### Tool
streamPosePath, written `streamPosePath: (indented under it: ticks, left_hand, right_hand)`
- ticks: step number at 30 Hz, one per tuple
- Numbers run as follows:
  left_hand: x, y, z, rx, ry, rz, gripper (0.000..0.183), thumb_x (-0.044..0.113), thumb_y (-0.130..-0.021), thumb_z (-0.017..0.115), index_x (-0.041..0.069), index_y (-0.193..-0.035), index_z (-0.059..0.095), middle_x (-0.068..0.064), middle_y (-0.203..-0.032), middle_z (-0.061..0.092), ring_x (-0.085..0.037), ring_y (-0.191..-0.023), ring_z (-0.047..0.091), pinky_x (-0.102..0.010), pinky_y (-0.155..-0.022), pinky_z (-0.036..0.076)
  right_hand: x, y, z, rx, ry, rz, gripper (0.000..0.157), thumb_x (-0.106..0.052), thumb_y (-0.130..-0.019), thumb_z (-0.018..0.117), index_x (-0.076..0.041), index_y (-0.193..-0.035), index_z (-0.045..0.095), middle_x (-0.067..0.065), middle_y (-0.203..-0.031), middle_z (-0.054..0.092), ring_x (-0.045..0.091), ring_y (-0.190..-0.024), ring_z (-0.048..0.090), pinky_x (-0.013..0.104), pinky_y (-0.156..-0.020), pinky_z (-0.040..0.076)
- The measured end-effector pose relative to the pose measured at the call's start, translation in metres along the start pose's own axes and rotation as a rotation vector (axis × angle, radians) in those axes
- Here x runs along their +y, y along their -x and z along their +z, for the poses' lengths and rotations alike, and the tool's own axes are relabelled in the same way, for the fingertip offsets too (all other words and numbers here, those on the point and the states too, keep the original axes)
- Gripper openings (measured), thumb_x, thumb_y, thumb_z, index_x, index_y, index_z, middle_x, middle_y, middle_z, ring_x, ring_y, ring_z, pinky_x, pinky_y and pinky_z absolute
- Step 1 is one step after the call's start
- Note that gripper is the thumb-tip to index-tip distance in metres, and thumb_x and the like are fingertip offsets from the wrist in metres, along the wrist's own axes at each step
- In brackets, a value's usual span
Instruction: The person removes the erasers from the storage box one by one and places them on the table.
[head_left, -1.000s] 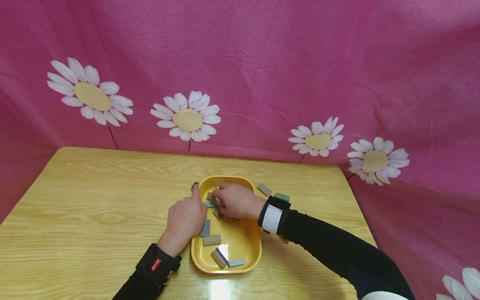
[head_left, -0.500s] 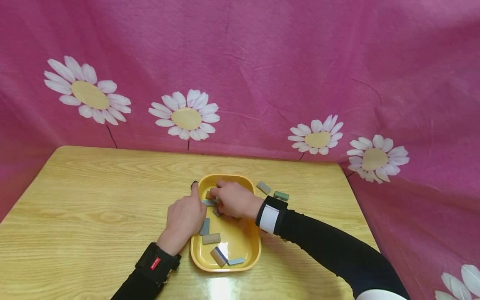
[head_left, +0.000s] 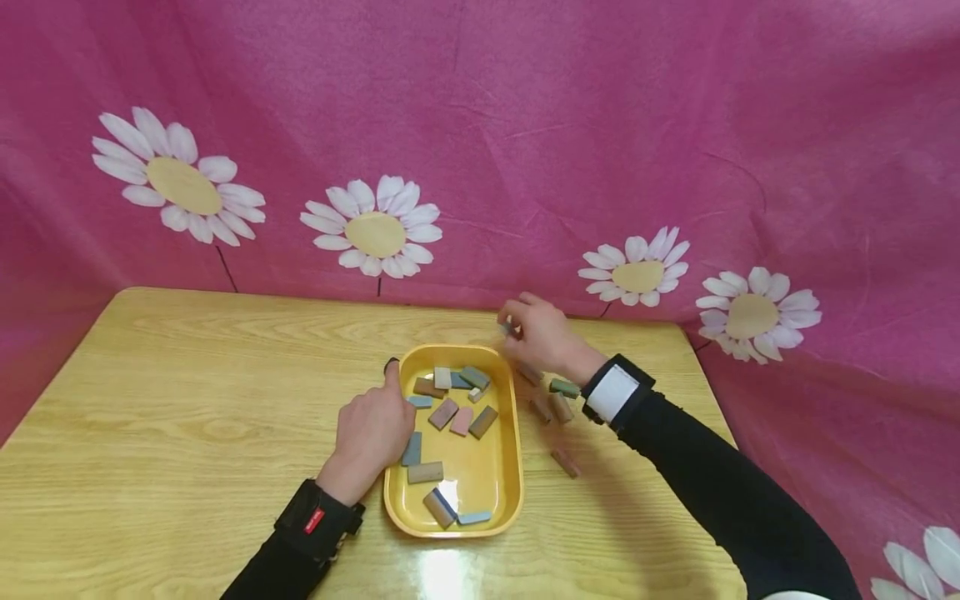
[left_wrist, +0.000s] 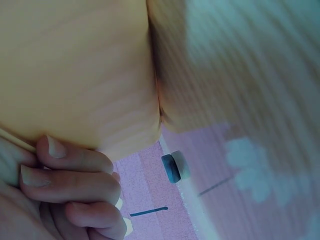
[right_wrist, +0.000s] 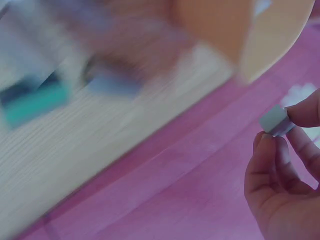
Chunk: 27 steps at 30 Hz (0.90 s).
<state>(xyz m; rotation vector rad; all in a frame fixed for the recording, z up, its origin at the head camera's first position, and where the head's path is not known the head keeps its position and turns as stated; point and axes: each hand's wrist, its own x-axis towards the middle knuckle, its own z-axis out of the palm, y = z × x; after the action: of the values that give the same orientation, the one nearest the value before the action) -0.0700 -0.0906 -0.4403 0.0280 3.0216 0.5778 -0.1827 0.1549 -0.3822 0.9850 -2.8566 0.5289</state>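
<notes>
A yellow rectangular tray [head_left: 453, 532] sits on the table with several small blocks inside, among them a pink block [head_left: 462, 421] and a brown block [head_left: 483, 422]. My left hand [head_left: 369, 429] grips its left rim; in the left wrist view, curled fingers [left_wrist: 70, 187] lie against the yellow wall. Beyond the tray's far right corner, my right hand [head_left: 543, 337] is raised off the tray. Its thumb and fingers pinch a small grey block [right_wrist: 274, 120], which shows clearly in the right wrist view.
Right of the tray lie several loose blocks, including a green block [head_left: 564, 388] and a reddish-brown block [head_left: 566, 463]. A small dark piece [head_left: 391, 364] is at the left thumb's tip. A pink daisy-print cloth [head_left: 495, 167] hangs behind the wooden table [head_left: 225, 417].
My right hand has lifted out of the tray and moved up and right, past the far rim, with the grey block in it. The left hand stays on the rim.
</notes>
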Motion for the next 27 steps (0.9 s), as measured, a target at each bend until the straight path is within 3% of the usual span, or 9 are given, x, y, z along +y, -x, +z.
streamPosePath:
  ticks: [3,8,11,14,18,21,24,27]
  left_hand:
    - [0.0,0.0,-0.001,0.0,-0.007,0.001,0.063,0.026,-0.087,0.045,-0.001,-0.141,0.025,-0.002,-0.053,0.046,-0.016,-0.041,0.043,-0.032,-0.038,0.034]
    - [0.0,0.0,-0.002,-0.003,-0.005,0.0,0.063,0.025,-0.087,0.044,-0.001,-0.141,0.025,-0.001,-0.052,0.046,-0.016,-0.041,0.043,-0.031,-0.038,0.034]
    - [0.0,0.0,-0.001,-0.003,-0.002,0.002,0.063,0.025,-0.087,0.045,-0.001,-0.141,0.026,-0.001,-0.052,0.046,-0.016,-0.041,0.043,-0.032,-0.038,0.034]
    - [0.001,0.0,0.0,-0.005,-0.003,-0.002,0.062,0.025,-0.087,0.045,-0.001,-0.141,0.026,-0.001,-0.052,0.046,-0.016,-0.041,0.043,-0.032,-0.038,0.034]
    - [0.001,0.001,0.001,-0.012,-0.01,-0.008,0.063,0.026,-0.088,0.045,0.0,-0.141,0.025,-0.002,-0.053,0.046,-0.017,-0.042,0.043,-0.032,-0.039,0.034]
    - [0.001,0.001,0.001,-0.016,-0.013,-0.01,0.063,0.026,-0.088,0.044,0.0,-0.141,0.025,-0.002,-0.053,0.046,-0.016,-0.042,0.043,-0.032,-0.039,0.034]
    - [0.001,0.0,0.0,-0.012,-0.012,-0.008,0.062,0.026,-0.087,0.043,0.0,-0.141,0.025,-0.002,-0.053,0.046,-0.016,-0.042,0.043,-0.031,-0.039,0.035]
    - [0.001,0.0,0.001,-0.005,-0.008,-0.006,0.062,0.025,-0.087,0.044,-0.001,-0.14,0.026,-0.002,-0.054,0.047,-0.016,-0.042,0.043,-0.032,-0.039,0.035]
  right_hand:
    - [0.029,0.007,-0.002,0.009,0.023,0.09,0.02,-0.018,-0.072,0.065,-0.009,-0.088,0.059,0.005,-0.084,0.053,0.017,-0.077,0.051,0.034,-0.064,0.043]
    - [0.074,0.026,0.012,-0.064,0.016,0.258,0.021,-0.024,-0.08,0.064,-0.007,-0.09,0.06,0.007,-0.084,0.056,0.02,-0.077,0.052,0.035,-0.068,0.043]
    - [0.093,0.039,0.023,-0.12,0.02,0.307,0.017,-0.02,-0.08,0.062,-0.007,-0.091,0.061,0.005,-0.082,0.058,0.019,-0.076,0.053,0.034,-0.069,0.044]
    - [0.104,0.048,0.031,-0.167,0.025,0.298,0.018,-0.016,-0.077,0.063,-0.006,-0.092,0.061,0.004,-0.081,0.056,0.019,-0.075,0.052,0.034,-0.069,0.043]
    - [0.106,0.052,0.033,-0.203,0.043,0.295,0.025,-0.017,-0.072,0.065,-0.006,-0.094,0.061,0.004,-0.081,0.053,0.02,-0.076,0.049,0.035,-0.07,0.043]
    - [0.101,0.05,0.034,-0.202,0.131,0.275,0.025,-0.021,-0.074,0.062,-0.009,-0.096,0.061,0.002,-0.08,0.055,0.021,-0.082,0.048,0.036,-0.079,0.039]
    - [0.086,0.04,0.03,-0.162,0.203,0.257,0.026,-0.025,-0.078,0.058,-0.009,-0.099,0.062,0.003,-0.086,0.056,0.024,-0.091,0.047,0.038,-0.085,0.035]
    - [0.061,0.028,0.024,-0.094,0.184,0.251,0.028,-0.027,-0.082,0.056,-0.009,-0.102,0.06,0.005,-0.094,0.053,0.025,-0.093,0.046,0.038,-0.082,0.038]
